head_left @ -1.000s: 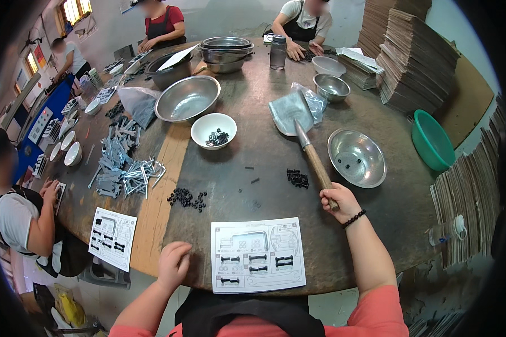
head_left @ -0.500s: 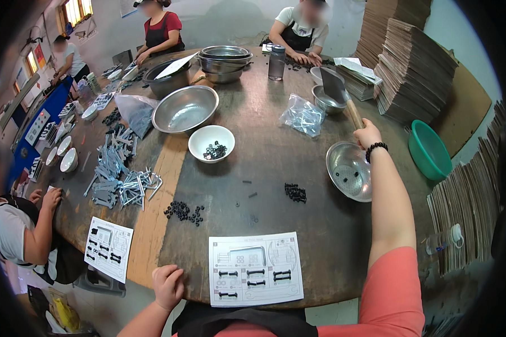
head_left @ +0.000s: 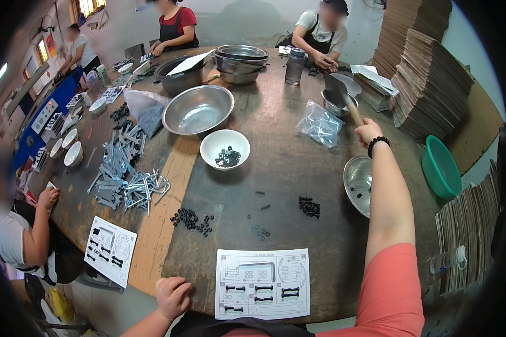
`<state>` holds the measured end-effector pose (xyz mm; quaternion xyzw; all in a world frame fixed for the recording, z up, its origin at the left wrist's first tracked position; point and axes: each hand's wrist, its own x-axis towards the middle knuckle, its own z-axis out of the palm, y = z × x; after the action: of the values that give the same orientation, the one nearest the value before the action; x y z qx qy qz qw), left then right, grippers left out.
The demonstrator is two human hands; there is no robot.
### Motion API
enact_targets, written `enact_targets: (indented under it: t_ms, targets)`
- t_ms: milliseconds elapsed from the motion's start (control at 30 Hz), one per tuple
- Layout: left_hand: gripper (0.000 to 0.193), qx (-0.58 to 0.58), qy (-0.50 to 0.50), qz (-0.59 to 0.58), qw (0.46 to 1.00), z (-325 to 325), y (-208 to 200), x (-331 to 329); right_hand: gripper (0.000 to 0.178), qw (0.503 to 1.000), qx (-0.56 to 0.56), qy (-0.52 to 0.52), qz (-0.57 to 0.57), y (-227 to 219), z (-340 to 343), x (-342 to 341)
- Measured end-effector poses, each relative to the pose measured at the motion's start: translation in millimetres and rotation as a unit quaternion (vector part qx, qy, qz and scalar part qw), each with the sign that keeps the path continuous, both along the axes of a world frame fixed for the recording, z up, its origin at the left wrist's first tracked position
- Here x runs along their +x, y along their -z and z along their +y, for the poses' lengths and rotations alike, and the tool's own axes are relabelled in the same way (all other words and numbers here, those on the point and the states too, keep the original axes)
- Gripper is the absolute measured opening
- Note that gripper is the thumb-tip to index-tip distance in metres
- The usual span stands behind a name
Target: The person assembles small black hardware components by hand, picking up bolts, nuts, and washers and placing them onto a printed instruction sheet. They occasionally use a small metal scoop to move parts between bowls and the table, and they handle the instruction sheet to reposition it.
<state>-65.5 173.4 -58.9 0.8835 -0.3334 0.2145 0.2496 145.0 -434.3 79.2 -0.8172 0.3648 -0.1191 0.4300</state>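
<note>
My right hand (head_left: 368, 132) reaches far forward, wrapped round the wooden handle of a tool with a flat dark blade (head_left: 336, 85). The blade is tilted over a small metal bowl (head_left: 333, 108); what lies in that bowl is hard to see. Beneath my right forearm stands a larger steel bowl (head_left: 351, 194) with a few small black pieces. My left hand (head_left: 174, 296) rests at the table's near edge, fingers curled, nothing visible in it. Beside it lies a printed sheet (head_left: 264, 269) with black bolts set on its drawings. Beyond are piles of black nuts (head_left: 190, 220) and black screws (head_left: 309, 206), plus loose washers (head_left: 260, 231).
A white bowl (head_left: 208, 147) of nuts and a large steel bowl (head_left: 171, 115) stand mid-table. Wrenches (head_left: 115, 160) and hex keys (head_left: 146, 190) are heaped left. A clear bag (head_left: 320, 124), green basin (head_left: 439, 168) and cardboard stacks (head_left: 430, 81) are right. Several co-workers surround the table.
My view has shifted, so the table appears further right and lower. My right hand has moved slightly farther forward, and the blade has tilted closer over the small bowl. My left hand stays at the edge.
</note>
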Motion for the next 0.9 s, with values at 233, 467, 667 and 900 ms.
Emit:
enact_targets:
  t_ms: [233,467,667,900]
  targets:
    - [0.027,0.0,0.001,-0.001,1.0,-3,-4,2,0.07,0.999,0.031,-0.039,-0.016,-3,8,6]
    - [0.026,0.001,-0.004,0.0,1.0,-3,-3,2,0.064,0.996,0.037,-0.08,-0.028,-10,11,7]
    - [0.026,0.0,-0.004,0.0,1.0,-4,-4,3,0.064,0.996,0.026,-0.08,-0.019,-23,13,8]
    - [0.029,0.005,0.005,0.001,1.0,-3,-4,5,0.06,0.989,-0.113,-0.079,0.057,-35,13,39]
